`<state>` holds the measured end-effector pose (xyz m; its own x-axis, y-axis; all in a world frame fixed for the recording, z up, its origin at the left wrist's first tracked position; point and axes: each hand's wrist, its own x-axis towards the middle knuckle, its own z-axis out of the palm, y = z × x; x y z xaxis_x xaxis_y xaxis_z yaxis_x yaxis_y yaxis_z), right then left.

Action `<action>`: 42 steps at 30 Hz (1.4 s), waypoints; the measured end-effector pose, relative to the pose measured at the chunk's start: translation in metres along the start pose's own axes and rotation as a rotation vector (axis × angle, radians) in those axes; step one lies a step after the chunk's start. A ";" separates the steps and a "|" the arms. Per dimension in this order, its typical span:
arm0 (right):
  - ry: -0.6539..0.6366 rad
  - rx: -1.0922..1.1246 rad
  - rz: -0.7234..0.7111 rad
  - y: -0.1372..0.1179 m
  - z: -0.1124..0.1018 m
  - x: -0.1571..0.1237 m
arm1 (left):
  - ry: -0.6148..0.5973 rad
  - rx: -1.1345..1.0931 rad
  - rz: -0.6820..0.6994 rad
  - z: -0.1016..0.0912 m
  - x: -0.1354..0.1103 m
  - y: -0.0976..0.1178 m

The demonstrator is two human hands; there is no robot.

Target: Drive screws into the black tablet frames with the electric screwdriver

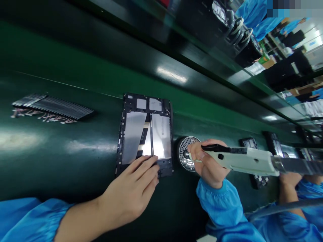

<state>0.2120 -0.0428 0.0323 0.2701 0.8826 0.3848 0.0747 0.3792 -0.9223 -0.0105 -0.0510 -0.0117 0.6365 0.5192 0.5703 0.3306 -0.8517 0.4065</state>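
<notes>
Left hand [135, 190], fingers extended, should steady the tablet housing [133, 134] while right hand [212, 164], gripping electric screwdriver [243, 160], aims carefully at perforated tray [182, 148].

I can't read the small print on the tablet frame [161, 137]; left hand [133, 190] hides part of its near edge. Power driver [248, 162] cut off at right.

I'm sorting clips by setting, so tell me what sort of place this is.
Probably an electronics assembly or repair workshop: an opened tablet-like device lies on a long green bench, the right hand grips a pale screwdriver-like tool, and another person's blue sleeve shows farther along.
</notes>
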 end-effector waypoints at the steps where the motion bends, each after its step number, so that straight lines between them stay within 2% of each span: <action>1: -0.004 0.010 0.003 0.000 0.000 0.000 | -0.007 -0.007 -0.004 0.000 0.001 -0.001; 4: -0.023 0.011 0.017 0.002 -0.001 -0.001 | -0.043 -0.010 0.002 -0.003 0.003 -0.002; 9: -0.012 -0.008 -0.030 0.000 -0.001 -0.001 | -0.015 0.015 0.025 -0.007 0.003 -0.002; 12: -0.005 -0.013 -0.039 -0.019 -0.005 0.000 | -0.047 0.045 0.032 -0.008 0.002 -0.001; 15: -0.013 -0.012 0.013 -0.045 -0.009 -0.001 | -0.066 0.095 0.034 -0.008 0.003 0.002; 19: -0.044 -0.011 0.049 -0.064 -0.002 -0.005 | -0.057 0.143 -0.012 -0.005 0.005 0.010; 23: -0.053 0.014 0.039 -0.059 0.011 -0.009 | -0.023 0.180 -0.051 0.000 0.004 0.021; 28: -0.058 -0.001 0.048 -0.051 0.016 -0.012 | 0.013 0.245 -0.060 0.009 0.004 0.032; 36: -0.157 0.032 0.235 -0.058 0.029 -0.029 | 0.057 0.242 -0.245 0.018 0.007 0.050; 42: -0.217 -0.020 0.259 -0.060 0.031 -0.033 | 0.115 0.204 -0.278 0.019 0.004 0.053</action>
<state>0.1684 -0.0862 0.0758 0.0723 0.9882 0.1348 0.0495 0.1314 -0.9901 0.0230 -0.0953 -0.0009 0.4244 0.7274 0.5393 0.6192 -0.6677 0.4132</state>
